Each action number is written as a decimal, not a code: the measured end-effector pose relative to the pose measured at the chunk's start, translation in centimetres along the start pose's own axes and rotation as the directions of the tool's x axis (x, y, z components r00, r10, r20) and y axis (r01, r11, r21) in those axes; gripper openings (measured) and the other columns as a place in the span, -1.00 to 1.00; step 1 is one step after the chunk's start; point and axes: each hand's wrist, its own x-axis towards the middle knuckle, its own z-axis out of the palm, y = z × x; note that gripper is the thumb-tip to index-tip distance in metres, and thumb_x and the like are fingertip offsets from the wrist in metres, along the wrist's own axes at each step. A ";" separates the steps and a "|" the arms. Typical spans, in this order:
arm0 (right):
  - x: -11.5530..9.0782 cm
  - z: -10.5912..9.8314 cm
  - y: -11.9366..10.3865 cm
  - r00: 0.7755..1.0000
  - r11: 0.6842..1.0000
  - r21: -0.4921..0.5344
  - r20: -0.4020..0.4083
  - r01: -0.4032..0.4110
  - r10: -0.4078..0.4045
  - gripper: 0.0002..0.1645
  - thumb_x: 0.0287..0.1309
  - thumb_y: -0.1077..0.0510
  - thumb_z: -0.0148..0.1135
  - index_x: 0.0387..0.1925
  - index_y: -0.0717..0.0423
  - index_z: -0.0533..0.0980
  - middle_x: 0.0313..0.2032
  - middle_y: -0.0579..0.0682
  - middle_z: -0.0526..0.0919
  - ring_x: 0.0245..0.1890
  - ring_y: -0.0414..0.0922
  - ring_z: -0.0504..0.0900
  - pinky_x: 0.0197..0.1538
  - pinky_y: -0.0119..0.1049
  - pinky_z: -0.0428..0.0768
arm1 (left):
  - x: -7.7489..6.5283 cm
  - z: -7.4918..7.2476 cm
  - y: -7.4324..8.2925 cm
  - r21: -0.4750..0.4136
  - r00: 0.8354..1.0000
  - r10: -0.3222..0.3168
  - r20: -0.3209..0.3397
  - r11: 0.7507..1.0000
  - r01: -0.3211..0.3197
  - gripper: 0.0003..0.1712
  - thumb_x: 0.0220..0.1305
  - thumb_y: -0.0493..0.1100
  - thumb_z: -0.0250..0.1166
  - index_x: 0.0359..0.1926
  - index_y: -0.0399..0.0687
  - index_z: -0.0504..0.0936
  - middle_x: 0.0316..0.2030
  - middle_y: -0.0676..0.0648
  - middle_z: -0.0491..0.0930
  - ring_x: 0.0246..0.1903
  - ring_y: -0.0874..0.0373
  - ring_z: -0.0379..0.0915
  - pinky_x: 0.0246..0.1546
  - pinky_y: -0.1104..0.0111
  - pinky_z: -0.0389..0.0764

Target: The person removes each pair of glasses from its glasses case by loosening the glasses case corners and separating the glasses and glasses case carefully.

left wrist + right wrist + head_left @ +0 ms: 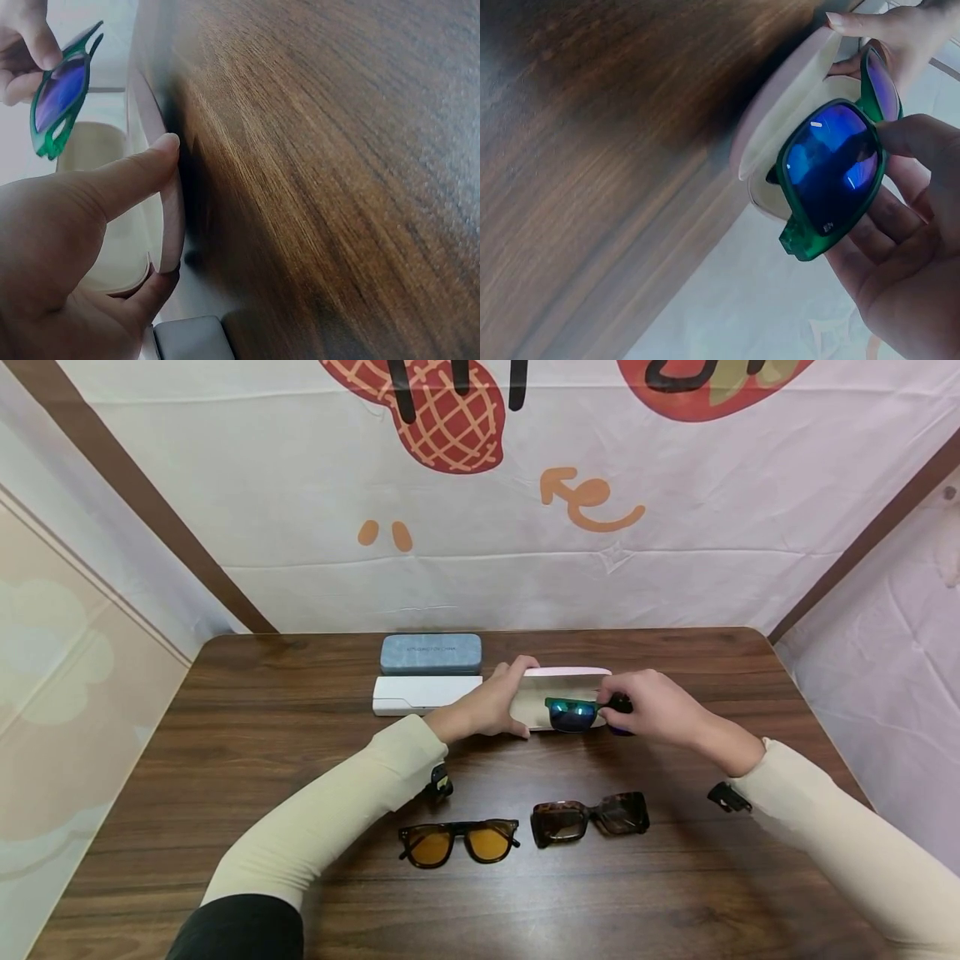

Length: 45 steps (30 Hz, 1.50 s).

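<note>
My right hand [652, 708] pinches a pair of sunglasses [829, 169] with a green frame and blue mirrored lenses, thumb near the bridge. The sunglasses overlap an opened glasses case [531, 700] with a pale pink outside and a cream lining. At the case's left end, my left hand [495, 697] grips it, the thumb on the near edge and the fingers behind. In the left wrist view the case [172, 217] stands open toward the sunglasses [61, 97]. The right hand's fingers partly cover one lens in the head view.
Left of the case lie a white glasses case [420, 695] and, behind it, a blue one [431, 653]. Nearer on the wooden table [600, 910] are glasses with amber lenses [459, 843] and tortoiseshell sunglasses [590, 818]. A printed cloth [487, 585] hangs behind the table.
</note>
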 end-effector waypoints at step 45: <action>-7.7 -5.6 2.6 0.905 0.966 0.233 0.426 -0.108 -0.002 -0.84 0.27 0.07 0.42 -0.39 -0.15 0.56 -0.41 -0.29 0.56 -0.41 -0.31 0.44 -0.37 -0.36 0.47 | -0.1 0.0 0.4 0.001 1.000 -0.002 -0.009 1.000 0.002 0.18 -0.03 -0.18 0.67 0.45 -0.01 0.06 0.21 -0.27 0.29 0.15 -0.07 0.36 0.14 0.08 0.51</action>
